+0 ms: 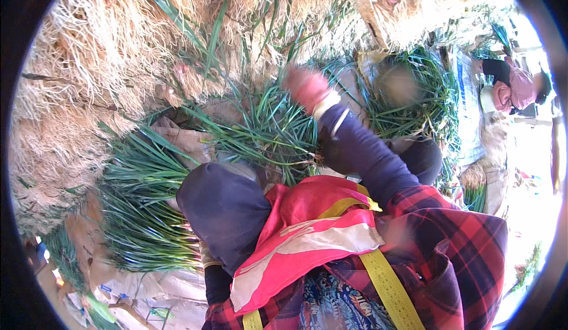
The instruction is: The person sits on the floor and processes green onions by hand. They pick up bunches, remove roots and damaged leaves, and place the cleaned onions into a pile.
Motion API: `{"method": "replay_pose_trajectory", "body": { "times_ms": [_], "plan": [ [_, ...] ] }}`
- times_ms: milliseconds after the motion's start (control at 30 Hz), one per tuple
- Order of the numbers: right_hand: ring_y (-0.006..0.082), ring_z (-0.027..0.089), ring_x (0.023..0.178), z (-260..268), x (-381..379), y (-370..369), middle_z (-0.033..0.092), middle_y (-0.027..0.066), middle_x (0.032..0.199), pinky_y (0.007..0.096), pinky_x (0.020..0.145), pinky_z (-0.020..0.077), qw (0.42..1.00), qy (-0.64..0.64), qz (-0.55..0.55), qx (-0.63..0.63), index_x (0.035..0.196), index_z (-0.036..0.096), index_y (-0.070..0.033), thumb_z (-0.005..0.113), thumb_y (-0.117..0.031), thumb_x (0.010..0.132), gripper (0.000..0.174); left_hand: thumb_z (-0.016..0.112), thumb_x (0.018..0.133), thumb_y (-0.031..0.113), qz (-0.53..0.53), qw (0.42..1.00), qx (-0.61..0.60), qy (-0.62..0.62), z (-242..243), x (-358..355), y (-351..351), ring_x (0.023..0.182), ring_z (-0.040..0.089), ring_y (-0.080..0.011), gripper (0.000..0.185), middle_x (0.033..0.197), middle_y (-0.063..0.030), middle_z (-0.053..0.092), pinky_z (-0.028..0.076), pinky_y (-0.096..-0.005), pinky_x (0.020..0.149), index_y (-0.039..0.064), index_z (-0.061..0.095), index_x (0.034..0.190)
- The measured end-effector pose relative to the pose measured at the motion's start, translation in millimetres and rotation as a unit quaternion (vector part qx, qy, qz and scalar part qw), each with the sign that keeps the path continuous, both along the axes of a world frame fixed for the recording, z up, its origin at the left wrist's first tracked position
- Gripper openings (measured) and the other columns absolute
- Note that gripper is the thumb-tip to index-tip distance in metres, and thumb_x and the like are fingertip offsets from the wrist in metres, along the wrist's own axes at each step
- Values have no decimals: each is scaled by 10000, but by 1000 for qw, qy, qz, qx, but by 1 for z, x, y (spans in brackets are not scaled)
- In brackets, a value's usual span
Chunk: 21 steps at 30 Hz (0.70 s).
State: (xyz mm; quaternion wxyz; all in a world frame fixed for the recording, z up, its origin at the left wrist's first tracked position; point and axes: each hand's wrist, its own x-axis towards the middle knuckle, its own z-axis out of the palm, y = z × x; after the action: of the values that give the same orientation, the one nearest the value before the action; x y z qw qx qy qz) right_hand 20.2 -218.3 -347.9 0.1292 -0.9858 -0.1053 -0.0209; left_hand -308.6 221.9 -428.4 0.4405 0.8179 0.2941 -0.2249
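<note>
My right hand [307, 87], in a reddish glove with a pale cuff, reaches forward above loose long green leaves [266, 121]. It is blurred, so its fingers and anything in them cannot be made out. My left hand is out of sight behind my dark-clad knee; only the dark sleeve [215, 281] and pale cuff show. Beside that knee lies a thick row of green onion-like plants [151, 223], their pale stem ends towards me. A few loose stalks lie between my knees. A red and white cloth [310, 241] covers my lap.
A high heap of bundled plants with pale stringy roots [97, 41] rises in front and to the left. A wooden post [361, 10] leans against it. More green leaves [412, 99] lie at the right. Another person [519, 84] in pink sits farther off at the right.
</note>
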Motion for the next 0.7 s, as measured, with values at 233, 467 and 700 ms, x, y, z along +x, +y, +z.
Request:
{"method": "replay_pose_trajectory", "body": {
  "times_ms": [233, 467, 700],
  "plan": [
    [203, 541, 849, 26, 88, -77, 557, 106, 904, 307, 683, 451, 800, -37, -373, 468, 1033, 495, 3, 650, -192, 717, 403, 511, 807, 296, -68, 996, 38, 49, -2, 6, -8, 667, 593, -192, 280, 819, -74, 630, 459, -302, 582, 56, 625, 897],
    [278, 580, 847, -51, 44, -26, 584, 133, 931, 353, 670, 492, 995, -20, 56, -82, 992, 532, -51, 490, -39, 761, 235, 508, 805, 284, -142, 985, 62, 72, -12, 34, -17, 674, 593, -198, 270, 823, -80, 629, 457, -309, 583, 58, 623, 899],
    [269, 595, 817, -92, -124, 98, 615, 113, 876, 361, 718, 457, 894, 301, 332, 2, 915, 613, -110, 508, -192, 726, 232, 504, 803, 271, -202, 974, 65, 79, -31, 62, -20, 680, 593, -204, 261, 828, -86, 629, 456, -316, 585, 60, 621, 901]
  ]
}}
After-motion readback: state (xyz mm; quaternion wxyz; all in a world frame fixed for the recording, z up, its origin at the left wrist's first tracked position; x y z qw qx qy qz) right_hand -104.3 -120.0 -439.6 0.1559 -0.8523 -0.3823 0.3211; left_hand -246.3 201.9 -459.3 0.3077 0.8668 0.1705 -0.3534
